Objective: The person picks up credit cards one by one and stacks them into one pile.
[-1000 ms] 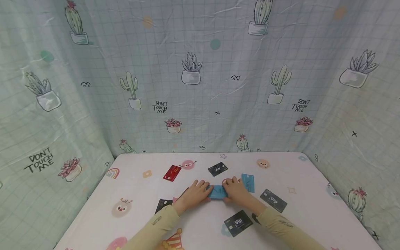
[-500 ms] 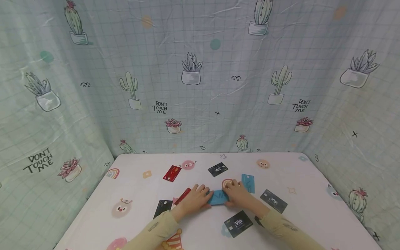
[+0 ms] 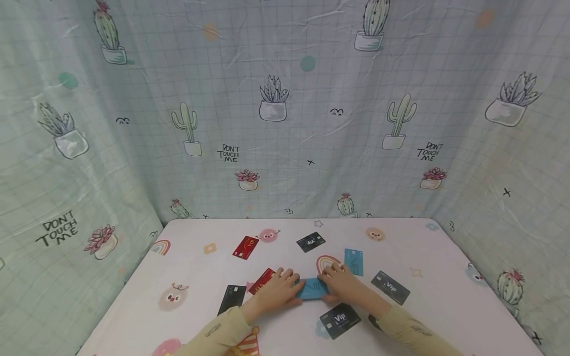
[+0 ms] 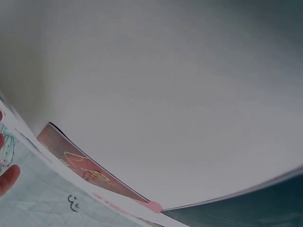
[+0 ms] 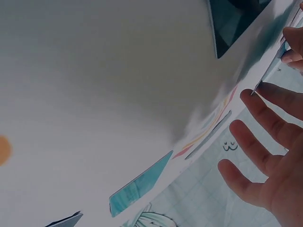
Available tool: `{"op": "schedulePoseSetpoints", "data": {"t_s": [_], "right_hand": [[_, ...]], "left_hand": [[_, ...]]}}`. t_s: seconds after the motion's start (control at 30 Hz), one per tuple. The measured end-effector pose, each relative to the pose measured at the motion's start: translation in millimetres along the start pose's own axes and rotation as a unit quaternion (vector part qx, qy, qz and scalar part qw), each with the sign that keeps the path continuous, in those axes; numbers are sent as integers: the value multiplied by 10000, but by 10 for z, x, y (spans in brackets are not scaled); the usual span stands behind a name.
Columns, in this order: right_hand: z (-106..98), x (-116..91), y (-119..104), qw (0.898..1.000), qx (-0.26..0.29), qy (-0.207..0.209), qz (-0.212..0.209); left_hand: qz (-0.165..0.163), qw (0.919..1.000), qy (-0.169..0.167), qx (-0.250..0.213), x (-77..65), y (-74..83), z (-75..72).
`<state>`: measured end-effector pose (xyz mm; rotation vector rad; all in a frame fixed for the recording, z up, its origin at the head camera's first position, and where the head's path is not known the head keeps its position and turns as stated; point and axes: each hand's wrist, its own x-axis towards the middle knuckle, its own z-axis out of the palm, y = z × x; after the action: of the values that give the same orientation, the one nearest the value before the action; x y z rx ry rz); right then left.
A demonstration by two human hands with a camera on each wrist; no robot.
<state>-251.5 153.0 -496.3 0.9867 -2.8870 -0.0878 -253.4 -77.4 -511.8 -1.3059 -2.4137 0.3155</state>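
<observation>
In the head view a light blue VIP card (image 3: 312,289) lies crosswise between my two hands at mid-table. My left hand (image 3: 277,291) pinches its left end, thumb on the near side and fingers beyond. The other end is pinched by my right hand (image 3: 345,285). From the right wrist, the card's thin edge (image 5: 269,71) shows at the fingertips, while the other fingers (image 5: 235,176) spread loosely. A red card (image 3: 261,281) sits just beyond my left hand. The left wrist view catches only fingertips (image 4: 8,178) at its edge, plus the red card (image 4: 90,168).
More cards lie scattered flat: a red one (image 3: 245,247), a black one (image 3: 311,242) at the back, a blue one (image 3: 354,262), a grey one (image 3: 390,287), black ones in front (image 3: 340,320) and left (image 3: 232,298). A dark card (image 3: 373,321) is partly under the right forearm. Patterned curtains enclose the table.
Both hands have drawn the blue card toward the body, down the head view. More of the red card by the left hand and the rainbow print now shows.
</observation>
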Motion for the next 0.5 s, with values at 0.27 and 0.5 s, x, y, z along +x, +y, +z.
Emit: {"op": "schedulePoseSetpoints", "data": {"t_s": [0.27, 0.5], "right_hand": [[26, -37, 24, 9999, 79, -140, -65], [47, -44, 26, 9997, 118, -209, -57]], "left_hand": [[78, 9999, -13, -112, 2, 30, -42], [70, 9998, -70, -189, 10, 46, -48]]}}
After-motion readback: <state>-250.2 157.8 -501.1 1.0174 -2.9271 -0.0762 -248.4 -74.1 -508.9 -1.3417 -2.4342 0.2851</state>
